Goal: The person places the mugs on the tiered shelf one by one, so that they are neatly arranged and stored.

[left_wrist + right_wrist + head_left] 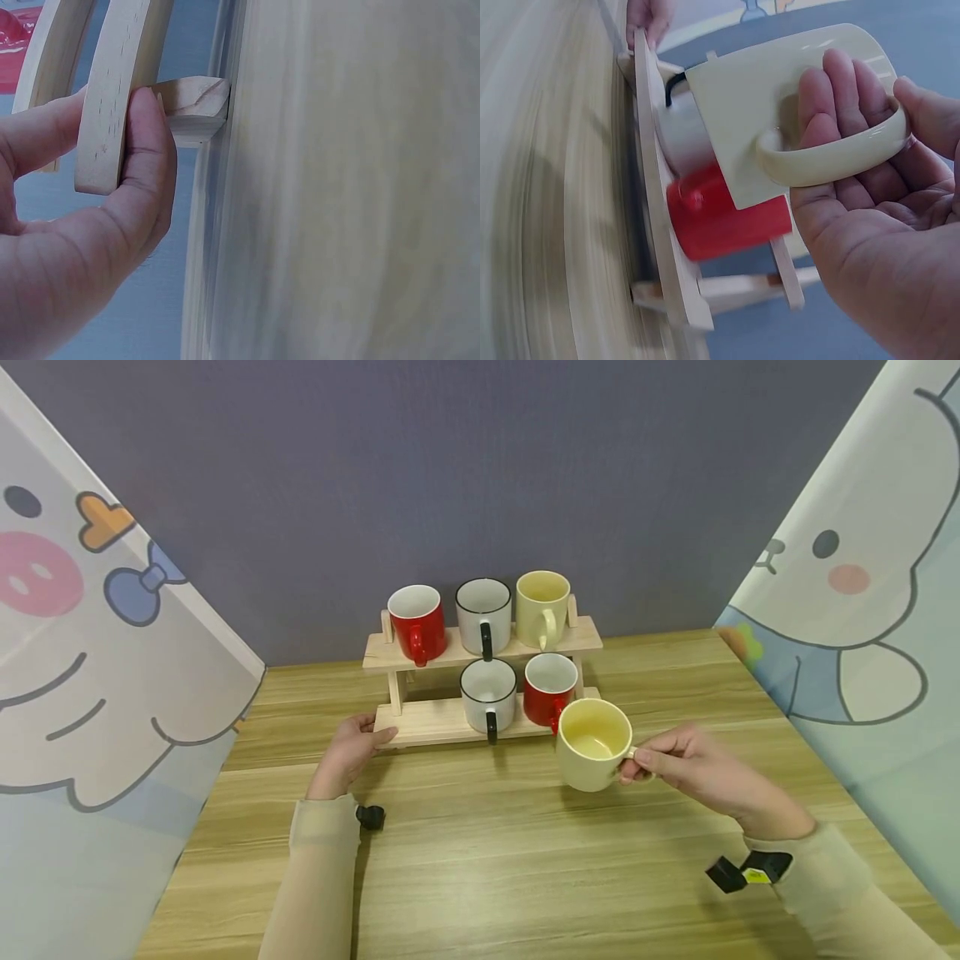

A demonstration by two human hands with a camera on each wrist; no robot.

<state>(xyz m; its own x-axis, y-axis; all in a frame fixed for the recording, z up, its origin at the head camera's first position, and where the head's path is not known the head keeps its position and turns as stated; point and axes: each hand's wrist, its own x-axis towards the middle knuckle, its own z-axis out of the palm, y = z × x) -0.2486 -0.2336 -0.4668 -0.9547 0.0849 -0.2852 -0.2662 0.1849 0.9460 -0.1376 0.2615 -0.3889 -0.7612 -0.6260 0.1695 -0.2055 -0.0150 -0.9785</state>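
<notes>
My right hand [693,768] grips a pale yellow mug [780,112] by its handle, fingers passed through the loop. In the head view that mug overlaps the right front of a two-tier wooden rack [420,722]. With thumb and fingers, my left hand [351,752] pinches the left end of the rack's lower shelf [105,127]. On this lower shelf stand a white mug with a black rim [487,693] and a red mug [546,697]. The upper shelf carries another red mug [420,622], another white mug [483,614] and a second yellow mug [542,610].
The rack stands on a wood-grain table [480,868], near a dark grey back wall [480,468]. Cartoon-printed panels [97,652] rise at the left and right sides. Each wrist wears a small black camera [371,817].
</notes>
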